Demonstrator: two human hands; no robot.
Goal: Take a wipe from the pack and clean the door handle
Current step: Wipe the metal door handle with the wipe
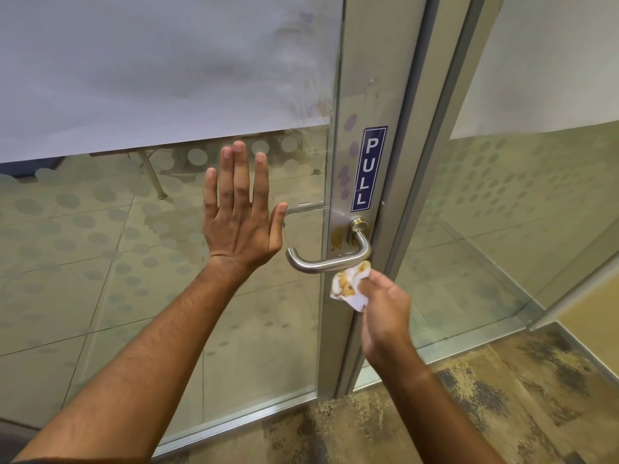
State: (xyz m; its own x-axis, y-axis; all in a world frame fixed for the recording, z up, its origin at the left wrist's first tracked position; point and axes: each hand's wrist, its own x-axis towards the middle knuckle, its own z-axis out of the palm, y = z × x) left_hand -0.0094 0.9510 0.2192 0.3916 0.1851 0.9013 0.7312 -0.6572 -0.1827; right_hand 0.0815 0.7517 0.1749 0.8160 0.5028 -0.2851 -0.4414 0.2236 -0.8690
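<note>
A brushed-metal lever door handle (330,261) juts from the aluminium door frame (375,78). Brown smears mark the frame just behind the lever. My right hand (385,308) pinches a crumpled white wipe (350,284), stained brown, and presses its top edge against the underside of the lever near the bend. My left hand (239,209) lies flat with spread fingers on the glass door panel (140,262), left of the handle. The wipe pack is not in view.
A blue PULL sticker (368,169) sits above the handle. A fixed glass panel (502,212) stands to the right of the frame. Mottled brown carpet (469,413) covers the floor on my side. Beyond the glass are floor tiles and a table leg (152,175).
</note>
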